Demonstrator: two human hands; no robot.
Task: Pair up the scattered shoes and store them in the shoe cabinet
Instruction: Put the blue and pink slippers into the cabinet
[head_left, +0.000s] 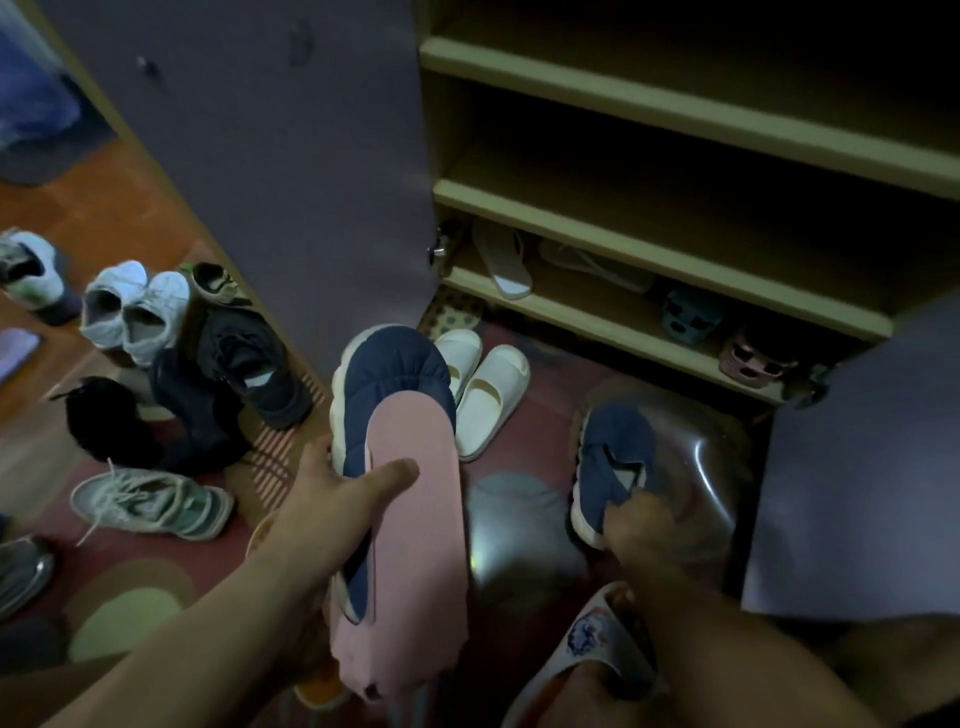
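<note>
My shoe cabinet (675, 109) stands open, its upper shelves lost in shadow. My left hand (332, 499) grips a navy slipper (400, 395) with a pink slipper (415, 519), long axes toward the cabinet. My right hand (631, 525) pinches the heel of the matching navy slipper (613, 452) on the floor; its fingertips are hidden.
</note>
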